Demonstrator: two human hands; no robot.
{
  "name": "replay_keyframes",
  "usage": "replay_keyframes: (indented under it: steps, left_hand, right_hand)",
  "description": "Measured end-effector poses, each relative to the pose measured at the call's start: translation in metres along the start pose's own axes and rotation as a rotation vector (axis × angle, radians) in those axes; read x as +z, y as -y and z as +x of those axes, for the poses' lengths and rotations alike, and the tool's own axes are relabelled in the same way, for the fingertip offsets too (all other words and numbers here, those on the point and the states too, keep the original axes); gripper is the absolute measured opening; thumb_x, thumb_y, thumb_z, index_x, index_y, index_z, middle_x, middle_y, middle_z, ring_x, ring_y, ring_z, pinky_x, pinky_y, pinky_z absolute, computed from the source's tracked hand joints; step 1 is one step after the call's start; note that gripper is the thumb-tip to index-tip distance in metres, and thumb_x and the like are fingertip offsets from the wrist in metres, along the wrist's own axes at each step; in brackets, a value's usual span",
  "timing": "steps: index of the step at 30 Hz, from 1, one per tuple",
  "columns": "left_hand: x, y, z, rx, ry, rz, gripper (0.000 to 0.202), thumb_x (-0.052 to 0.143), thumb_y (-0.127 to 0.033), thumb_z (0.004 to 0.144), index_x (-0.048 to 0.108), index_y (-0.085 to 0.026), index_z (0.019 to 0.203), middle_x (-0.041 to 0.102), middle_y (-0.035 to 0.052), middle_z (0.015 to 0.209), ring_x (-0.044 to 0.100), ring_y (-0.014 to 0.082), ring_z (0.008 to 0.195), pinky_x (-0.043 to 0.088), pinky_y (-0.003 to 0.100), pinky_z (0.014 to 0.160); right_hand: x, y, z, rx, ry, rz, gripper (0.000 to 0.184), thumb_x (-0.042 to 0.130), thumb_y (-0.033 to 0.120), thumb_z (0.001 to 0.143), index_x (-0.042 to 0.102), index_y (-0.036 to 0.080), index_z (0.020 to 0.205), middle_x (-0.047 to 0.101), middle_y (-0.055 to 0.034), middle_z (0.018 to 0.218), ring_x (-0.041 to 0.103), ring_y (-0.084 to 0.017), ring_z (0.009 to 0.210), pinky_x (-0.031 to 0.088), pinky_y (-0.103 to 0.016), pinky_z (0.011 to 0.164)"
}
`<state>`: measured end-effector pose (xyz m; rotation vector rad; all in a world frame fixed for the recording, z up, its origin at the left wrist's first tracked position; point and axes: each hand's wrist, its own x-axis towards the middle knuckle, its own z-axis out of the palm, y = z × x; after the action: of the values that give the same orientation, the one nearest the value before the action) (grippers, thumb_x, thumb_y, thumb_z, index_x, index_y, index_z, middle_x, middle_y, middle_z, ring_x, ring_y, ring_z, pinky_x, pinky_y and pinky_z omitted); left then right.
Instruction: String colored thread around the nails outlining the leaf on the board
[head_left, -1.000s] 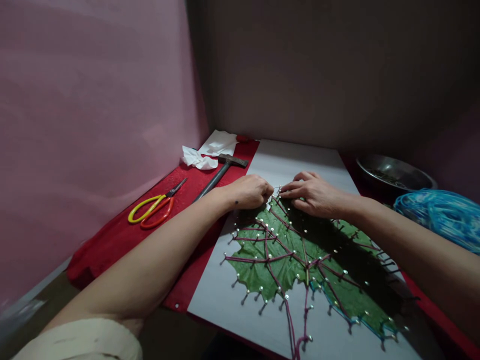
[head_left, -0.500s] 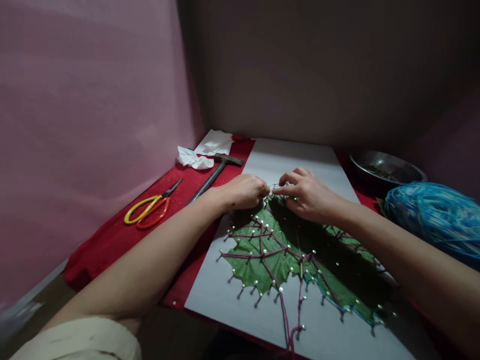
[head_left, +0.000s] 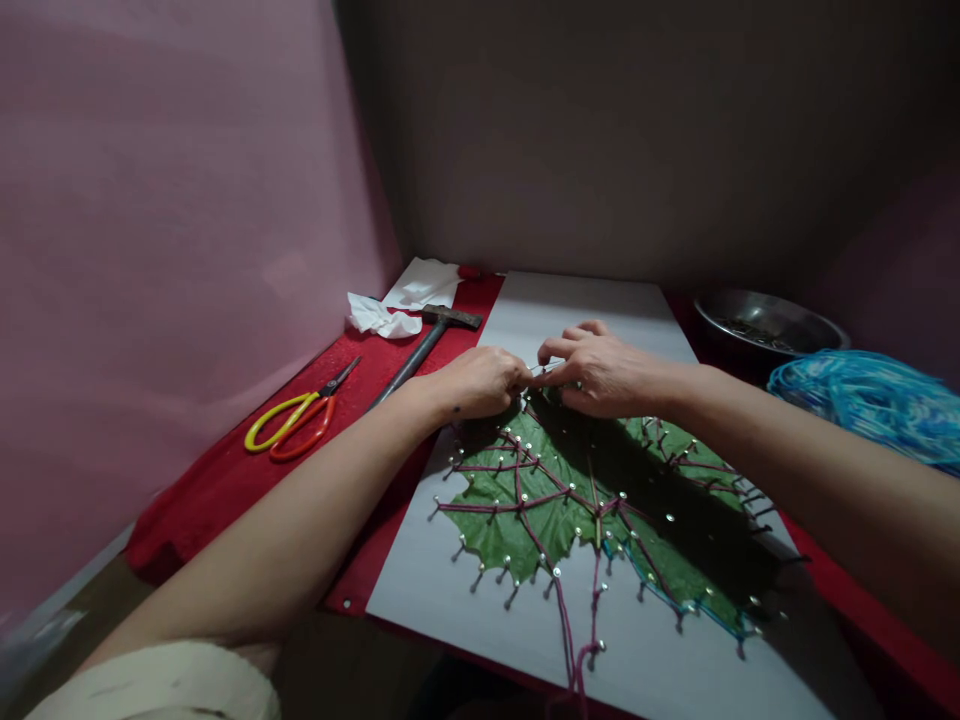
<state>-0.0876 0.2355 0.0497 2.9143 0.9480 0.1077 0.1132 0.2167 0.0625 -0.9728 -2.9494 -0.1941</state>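
A large green leaf (head_left: 495,545) lies on a white board (head_left: 420,570), with nails standing around its edge and along its veins. Maroon yarn (head_left: 540,545) runs between the nails over the veins; blue yarn (head_left: 656,592) follows part of the lower right edge. At the leaf's far tip my left hand (head_left: 487,382) is closed, its fingertips pinching a pale strand of yarn (head_left: 546,370). My right hand (head_left: 600,368) bends over the same spot from the right, fingers curled at the strand and nails. The fingertips partly hide the strand.
Yellow-and-red-handled scissors (head_left: 304,420) and a hammer (head_left: 427,350) lie on the red cloth (head_left: 225,490) at left. Crumpled white tissue (head_left: 382,318) is behind them. At right are a metal bowl (head_left: 772,320) with small dark pieces inside and a blue yarn bundle (head_left: 870,400).
My right hand has shifted slightly up and left, nearer my left hand. My right forearm has risen, uncovering more of the leaf's right side. The view has moved a little.
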Motion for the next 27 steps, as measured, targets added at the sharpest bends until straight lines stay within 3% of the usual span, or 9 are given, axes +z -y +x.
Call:
replay_keyframes:
  steps: [8,11,15,18,21,27]
  left_hand:
    - [0.001,0.001,-0.001,0.003,-0.004,-0.032,0.020,0.046,-0.004,0.065,0.062,-0.016,0.067,0.063,0.0037,0.072,0.051,0.0125,0.067,0.033,0.023,0.060]
    - [0.001,0.001,-0.001,0.005,-0.014,-0.044,0.020,0.046,-0.004,0.065,0.062,-0.016,0.067,0.063,0.0041,0.073,0.051,0.0124,0.067,0.034,0.023,0.061]
    - [0.003,0.003,-0.001,-0.003,-0.010,-0.071,0.019,0.047,-0.005,0.066,0.063,-0.015,0.068,0.063,0.0044,0.072,0.052,0.0123,0.068,0.035,0.023,0.062]
    - [0.003,0.004,-0.001,-0.013,-0.007,-0.087,0.019,0.048,-0.005,0.067,0.064,-0.015,0.067,0.063,0.0043,0.071,0.052,0.0117,0.065,0.035,0.023,0.061]
    - [0.004,0.005,-0.002,-0.018,-0.020,-0.071,0.019,0.048,-0.005,0.067,0.064,-0.014,0.067,0.063,0.0044,0.069,0.052,0.0118,0.063,0.034,0.024,0.059]
    - [0.003,0.003,-0.003,-0.032,-0.005,-0.071,0.019,0.048,-0.007,0.071,0.065,-0.013,0.071,0.065,0.0061,0.072,0.055,0.0134,0.066,0.035,0.024,0.059]
  right_hand:
    - [-0.005,-0.007,0.017,-0.066,0.128,0.065,0.027,0.050,0.017,0.073,0.072,0.025,0.086,0.058,-0.0067,0.094,0.049,-0.021,0.087,0.026,-0.041,0.085]
    - [0.001,-0.006,0.021,-0.008,0.107,0.168,0.029,0.048,0.013,0.070,0.072,0.023,0.084,0.059,-0.0071,0.095,0.050,-0.021,0.090,0.029,-0.038,0.085]
    - [0.006,-0.003,0.028,0.175,-0.018,0.349,0.027,0.048,0.011,0.071,0.071,0.018,0.084,0.059,-0.0074,0.089,0.053,-0.017,0.081,0.037,-0.028,0.075]
    - [0.005,0.002,0.035,0.204,-0.051,0.267,0.018,0.050,0.013,0.070,0.067,0.017,0.075,0.058,-0.0058,0.081,0.052,-0.017,0.078,0.035,-0.029,0.072]
    - [0.003,0.008,0.041,0.171,0.008,0.121,0.011,0.051,0.013,0.067,0.061,0.016,0.067,0.058,-0.0047,0.076,0.052,-0.018,0.078,0.031,-0.032,0.075]
    - [0.004,0.014,0.049,0.215,0.105,0.032,0.008,0.052,0.018,0.066,0.060,0.015,0.067,0.062,-0.0058,0.072,0.052,-0.016,0.067,0.030,-0.033,0.076]
